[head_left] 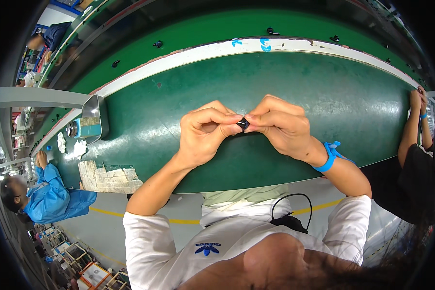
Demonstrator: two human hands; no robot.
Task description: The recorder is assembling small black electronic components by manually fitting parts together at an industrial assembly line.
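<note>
Between my fingertips, above the green bench, is a small black part point(243, 124) with a thin pale line on its surface. My left hand point(204, 129) pinches it from the left with thumb and forefinger. From the other side, my right hand point(281, 124) grips it the same way, so the two hands nearly meet. The fingers cover much of the part, and its exact kind does not show. A blue band point(329, 157) circles my right wrist.
Beyond the white ledge point(193, 54), several small black parts point(158, 44) lie on a green belt point(208, 30). At left on the bench point(324, 92) stand a metal tray point(101, 118) and a blue-labelled bottle point(88, 127), near crumpled tissue point(80, 149) and worn paper point(106, 177). Co-workers sit on both sides.
</note>
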